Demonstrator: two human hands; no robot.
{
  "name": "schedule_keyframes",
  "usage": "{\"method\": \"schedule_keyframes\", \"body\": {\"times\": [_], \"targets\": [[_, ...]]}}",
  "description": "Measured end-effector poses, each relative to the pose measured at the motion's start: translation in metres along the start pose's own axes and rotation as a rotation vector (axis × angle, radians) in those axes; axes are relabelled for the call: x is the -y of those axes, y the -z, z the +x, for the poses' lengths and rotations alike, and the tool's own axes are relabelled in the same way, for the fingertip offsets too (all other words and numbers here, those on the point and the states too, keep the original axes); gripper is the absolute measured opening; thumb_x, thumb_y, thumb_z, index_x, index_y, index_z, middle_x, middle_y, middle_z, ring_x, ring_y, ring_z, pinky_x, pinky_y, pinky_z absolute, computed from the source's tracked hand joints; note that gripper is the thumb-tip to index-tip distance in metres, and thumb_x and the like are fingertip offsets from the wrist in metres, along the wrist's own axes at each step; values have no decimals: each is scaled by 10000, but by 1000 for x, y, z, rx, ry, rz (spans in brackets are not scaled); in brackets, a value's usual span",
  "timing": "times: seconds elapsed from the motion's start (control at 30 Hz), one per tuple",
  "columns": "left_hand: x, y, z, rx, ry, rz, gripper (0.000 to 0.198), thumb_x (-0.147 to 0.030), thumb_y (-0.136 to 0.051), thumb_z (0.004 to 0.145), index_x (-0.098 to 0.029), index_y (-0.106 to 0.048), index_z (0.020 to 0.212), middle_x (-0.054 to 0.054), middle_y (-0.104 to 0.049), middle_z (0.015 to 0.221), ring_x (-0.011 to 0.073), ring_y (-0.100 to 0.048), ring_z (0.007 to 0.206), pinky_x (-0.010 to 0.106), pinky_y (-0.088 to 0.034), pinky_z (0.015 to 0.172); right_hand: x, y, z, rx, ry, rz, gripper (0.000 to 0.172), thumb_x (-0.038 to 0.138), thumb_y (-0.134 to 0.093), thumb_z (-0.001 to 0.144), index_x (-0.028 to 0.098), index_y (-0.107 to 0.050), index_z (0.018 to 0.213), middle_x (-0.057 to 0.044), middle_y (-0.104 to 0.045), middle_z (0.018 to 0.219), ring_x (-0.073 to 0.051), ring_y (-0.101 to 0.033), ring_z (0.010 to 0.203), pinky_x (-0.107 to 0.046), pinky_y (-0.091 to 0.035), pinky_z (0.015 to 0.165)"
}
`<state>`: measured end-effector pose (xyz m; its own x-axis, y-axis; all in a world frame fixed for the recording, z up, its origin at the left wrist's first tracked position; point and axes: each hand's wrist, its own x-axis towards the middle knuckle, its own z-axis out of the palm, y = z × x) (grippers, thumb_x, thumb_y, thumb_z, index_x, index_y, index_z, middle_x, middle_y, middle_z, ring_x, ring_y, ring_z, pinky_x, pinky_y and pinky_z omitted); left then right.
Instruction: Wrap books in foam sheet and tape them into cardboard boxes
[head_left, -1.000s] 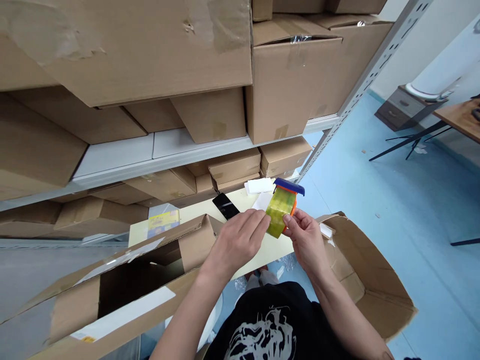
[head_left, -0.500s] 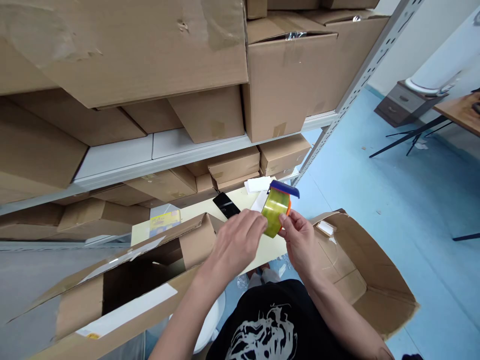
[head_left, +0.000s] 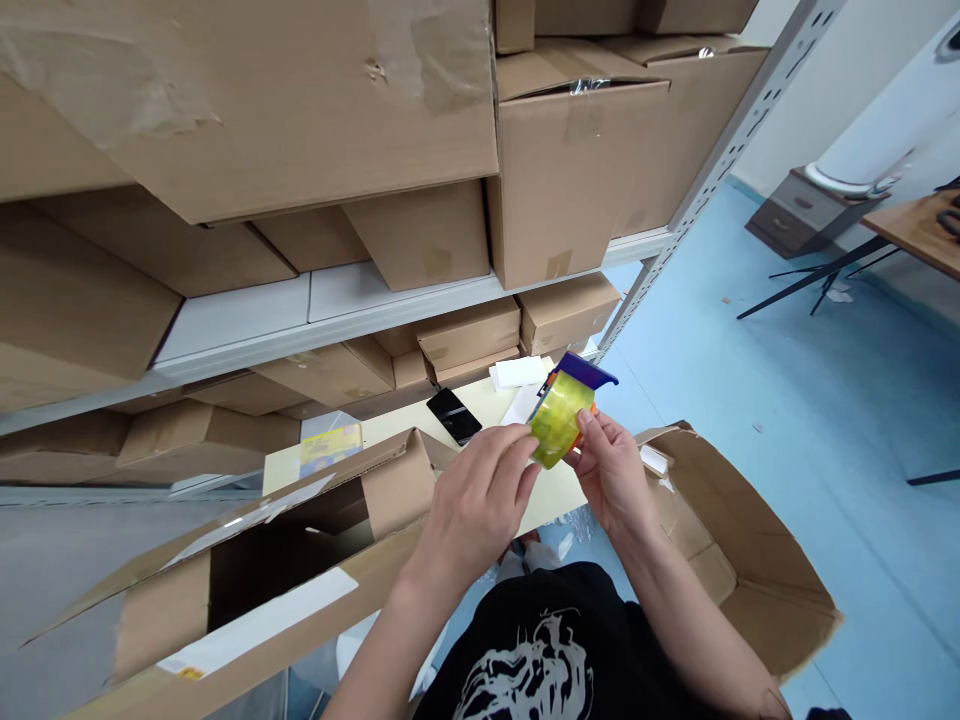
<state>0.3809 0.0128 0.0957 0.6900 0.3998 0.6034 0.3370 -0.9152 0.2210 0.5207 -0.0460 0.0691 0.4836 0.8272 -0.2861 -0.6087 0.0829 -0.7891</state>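
A yellow-green tape roll (head_left: 559,418) sits in a dispenser with a dark blue top (head_left: 585,371) and orange parts. My right hand (head_left: 611,465) grips the dispenser from the right, its thumb on the roll's edge. On the other side, my left hand (head_left: 484,485) has its curled fingertips pressed at the roll's lower left; whether they pinch the tape's end is too small to tell. Beyond my left hand, a black phone (head_left: 454,415) lies on the pale yellow table (head_left: 551,498), and white papers (head_left: 519,373) lie near the dispenser.
An open cardboard box (head_left: 390,490) stands at the left, another (head_left: 780,610) at the right. A metal shelf (head_left: 405,307) full of cartons spans the far side. A yellow-and-blue package (head_left: 330,447) lies on the table. Farther right are a desk (head_left: 911,235) and a drawer cabinet (head_left: 795,212).
The dispenser has tilted and shifted slightly right, showing more of the roll's face. Both hands have moved a little right, and the phone is now less covered by my left hand.
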Motion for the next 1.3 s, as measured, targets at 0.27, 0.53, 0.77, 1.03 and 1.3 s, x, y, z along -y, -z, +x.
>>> {"method": "schedule_keyframes", "body": {"times": [0.27, 0.53, 0.77, 1.03, 1.3], "targets": [[4, -20, -6, -84, -36, 24, 224, -37, -570, 812, -121, -590, 1019, 86, -683, 936, 187, -634, 890, 335, -551, 804, 3, -3, 1, 75, -105, 65, 276, 434, -717, 732, 178, -670, 823, -48, -719, 872, -176, -670, 787, -294, -555, 695], [-5, -19, -13, -128, -103, 141, 112, -76, -564, 827, -142, -614, 902, 47, -700, 808, 168, -664, 768, 296, -515, 715, -1, -3, 2, 29, -34, 49, 270, 427, -710, 743, 181, -665, 841, -46, -719, 885, -163, -668, 738, -279, -568, 668], [-10, -11, -24, -60, -175, -55, 130, -69, -503, 841, -135, -596, 904, 49, -690, 845, 167, -639, 821, 318, -515, 791, 8, 8, 15, 6, -285, 200, 175, 328, -704, 770, 164, -692, 829, -32, -724, 797, -131, -674, 694, -220, -577, 655], [-14, -1, -25, -81, -275, -89, 164, -69, -441, 858, -134, -586, 900, 31, -660, 819, 147, -613, 796, 357, -532, 867, 3, 16, 32, 57, -415, 283, 124, 277, -654, 828, 158, -662, 860, -3, -725, 798, -84, -681, 725, -166, -562, 710], [-3, -15, -25, -12, 84, -260, 210, -16, -496, 808, -199, -397, 835, 78, -528, 1054, 255, -495, 1218, 429, -552, 870, 15, 5, 32, 63, -486, 280, 166, 215, -521, 913, 113, -652, 927, -54, -728, 864, -112, -693, 774, -179, -575, 703]]}}
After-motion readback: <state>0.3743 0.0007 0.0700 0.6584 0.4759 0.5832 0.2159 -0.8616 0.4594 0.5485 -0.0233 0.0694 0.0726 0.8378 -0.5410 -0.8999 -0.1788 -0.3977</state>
